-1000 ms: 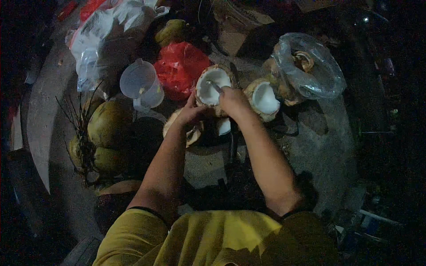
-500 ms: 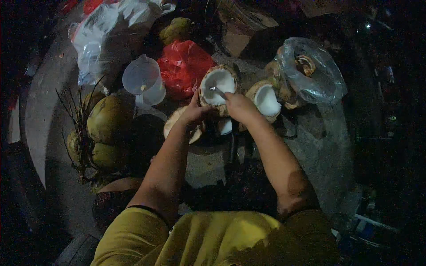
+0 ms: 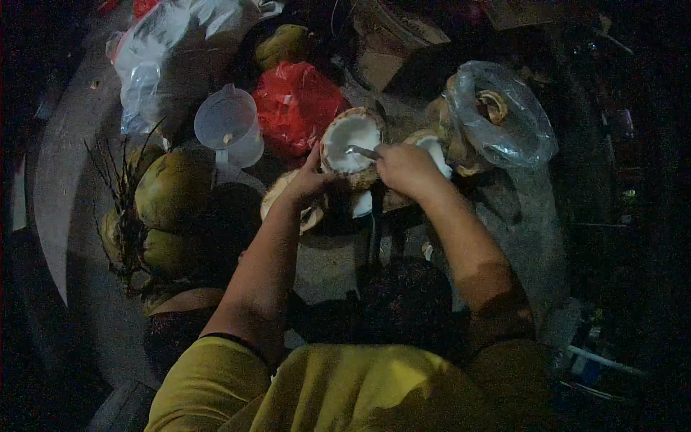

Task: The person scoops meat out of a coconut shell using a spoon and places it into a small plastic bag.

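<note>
An opened coconut half [image 3: 353,131], white flesh facing up, is gripped along its left rim by my left hand [image 3: 309,178]. My right hand [image 3: 408,170] is closed around the handle of a metal spoon [image 3: 366,152], whose shiny tip rests inside the hollow against the flesh. Beneath my left wrist lies another cut coconut shell [image 3: 272,199], partly covered by the arm. A white-fleshed coconut piece [image 3: 362,205] shows just below the held half. Behind my right hand another coconut half [image 3: 435,150] is partly hidden.
A translucent plastic jug [image 3: 224,121] and a red plastic bag [image 3: 296,101] stand beyond my left hand. Green coconuts [image 3: 175,191] with dry stalks sit at left. A clear bag [image 3: 534,133] lies right, near husk pieces. White bags [image 3: 173,47] and cardboard [image 3: 381,66] are farther back.
My right hand has shifted slightly right, now covering more of the coconut half behind it. The spoon lies flatter, its tip lower in the hollow. My left hand keeps its hold.
</note>
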Tool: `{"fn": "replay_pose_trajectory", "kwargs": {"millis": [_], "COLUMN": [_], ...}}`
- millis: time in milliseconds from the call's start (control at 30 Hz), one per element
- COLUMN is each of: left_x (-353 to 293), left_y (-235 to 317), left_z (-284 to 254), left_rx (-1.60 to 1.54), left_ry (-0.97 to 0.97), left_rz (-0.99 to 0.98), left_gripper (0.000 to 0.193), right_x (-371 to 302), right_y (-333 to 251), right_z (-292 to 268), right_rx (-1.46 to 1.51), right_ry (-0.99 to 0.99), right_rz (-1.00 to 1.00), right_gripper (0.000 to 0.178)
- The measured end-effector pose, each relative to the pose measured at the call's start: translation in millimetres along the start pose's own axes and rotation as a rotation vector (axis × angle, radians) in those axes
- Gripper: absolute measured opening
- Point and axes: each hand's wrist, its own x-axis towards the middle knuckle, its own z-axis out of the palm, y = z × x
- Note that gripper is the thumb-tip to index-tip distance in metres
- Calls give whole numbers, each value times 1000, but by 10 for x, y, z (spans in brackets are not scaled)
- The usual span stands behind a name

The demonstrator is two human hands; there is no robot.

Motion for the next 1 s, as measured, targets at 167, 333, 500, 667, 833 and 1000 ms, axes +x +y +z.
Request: {"fn": "replay_pose_trajectory", "kwargs": {"millis": [167,333,500,667,833,1000], "left_x": [-28,-75,38,119,-40,117], "left_y": [89,-12,-16,-21,71,-126], "left_z": [76,-141,-7,28,-22,-69], "left_rx": [-315,156,8,-149,54,-9], "left_ry": [-141,25,-41,-144,6,-13], "left_rz": [-101,-1,57,-45,-7,104], "left_gripper": [86,84,85,85,84,87], "right_x": [-64,-361,-8,-60,-549,-204], "right_y": [106,-147,-13,85,-109,15], "right_z": [216,-292,96,320,-187,76], "right_rx": [-28,-158,-151,-174,-242,-74], "right_ry": [-76,-195,163,77,-170,87], "right_rz": [32,71,38,94,119,41], "right_gripper": [19,21,21,19,19,22]}}
